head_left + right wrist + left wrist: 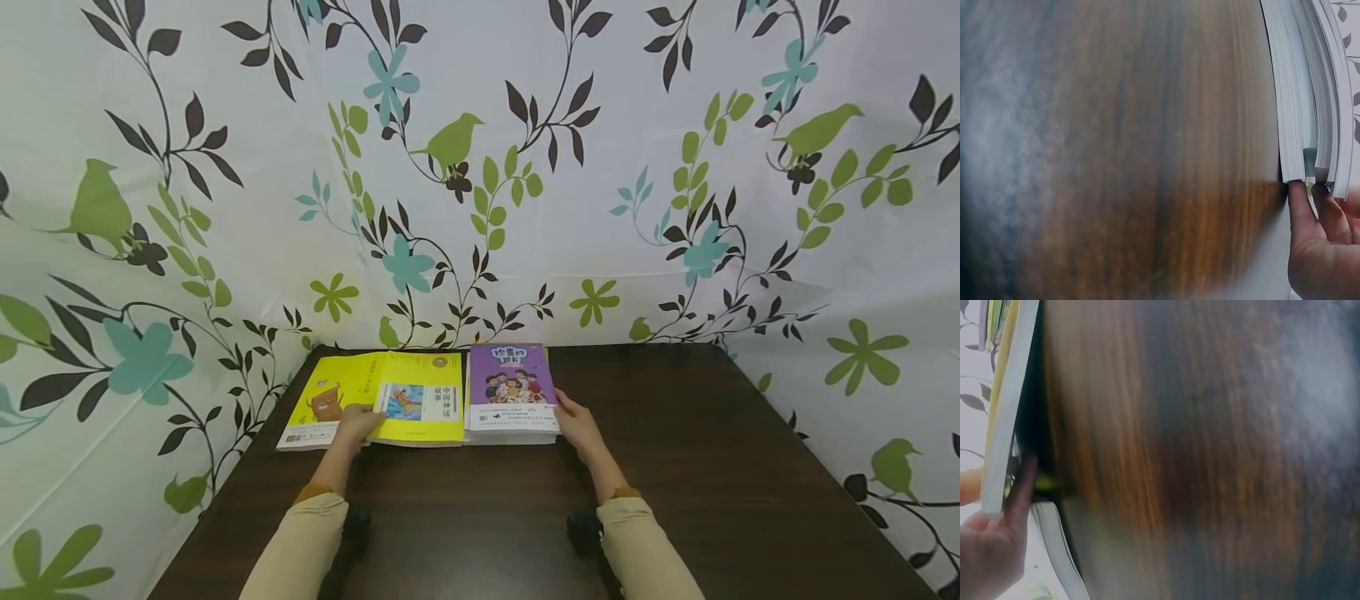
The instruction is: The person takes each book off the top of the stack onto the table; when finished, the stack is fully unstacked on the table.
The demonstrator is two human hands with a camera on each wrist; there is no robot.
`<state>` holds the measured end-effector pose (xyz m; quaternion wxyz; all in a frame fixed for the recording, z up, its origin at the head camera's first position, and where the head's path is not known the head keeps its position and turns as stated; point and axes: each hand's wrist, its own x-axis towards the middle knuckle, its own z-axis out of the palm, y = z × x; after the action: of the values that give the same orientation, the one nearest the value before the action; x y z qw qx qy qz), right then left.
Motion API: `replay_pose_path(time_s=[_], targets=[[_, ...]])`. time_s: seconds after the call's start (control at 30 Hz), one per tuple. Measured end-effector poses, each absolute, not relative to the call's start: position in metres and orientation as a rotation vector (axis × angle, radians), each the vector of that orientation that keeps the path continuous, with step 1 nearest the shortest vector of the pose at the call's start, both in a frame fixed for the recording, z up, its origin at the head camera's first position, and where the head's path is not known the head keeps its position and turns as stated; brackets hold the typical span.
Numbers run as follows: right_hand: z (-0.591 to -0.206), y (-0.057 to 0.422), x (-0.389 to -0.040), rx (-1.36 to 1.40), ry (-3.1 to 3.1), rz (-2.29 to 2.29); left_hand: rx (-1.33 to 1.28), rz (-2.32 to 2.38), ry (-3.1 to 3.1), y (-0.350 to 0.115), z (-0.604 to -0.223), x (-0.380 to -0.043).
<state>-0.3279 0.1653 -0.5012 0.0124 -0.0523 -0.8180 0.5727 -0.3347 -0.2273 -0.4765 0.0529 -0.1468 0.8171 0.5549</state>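
Note:
A yellow book (422,404) with a picture panel lies in the middle of the row. My left hand (357,423) grips its left edge, with the thumb on the cover and fingers under it in the left wrist view (994,550). Left of it lies another yellow book (318,400) with a brown cartoon animal, partly behind the hand. On the right, a purple-and-white book (513,387) tops a small stack. My right hand (577,423) pinches its right edge; in the right wrist view one fingertip touches the page block (1291,125) of a lower book.
The books lie near the back of a dark wooden table (480,517). Behind and beside it hangs a white cloth (495,300) with leaves, birds and flowers. Bare tabletop extends in front of the books and to their right.

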Motion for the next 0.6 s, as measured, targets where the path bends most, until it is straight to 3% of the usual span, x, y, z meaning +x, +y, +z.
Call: replay_pose_path(time_s=[0.6], targets=[[-0.502, 0.165, -0.328, -0.181, -2.52, 1.82, -0.471, 1.384, 2.879, -0.213, -0.482, -0.331]])
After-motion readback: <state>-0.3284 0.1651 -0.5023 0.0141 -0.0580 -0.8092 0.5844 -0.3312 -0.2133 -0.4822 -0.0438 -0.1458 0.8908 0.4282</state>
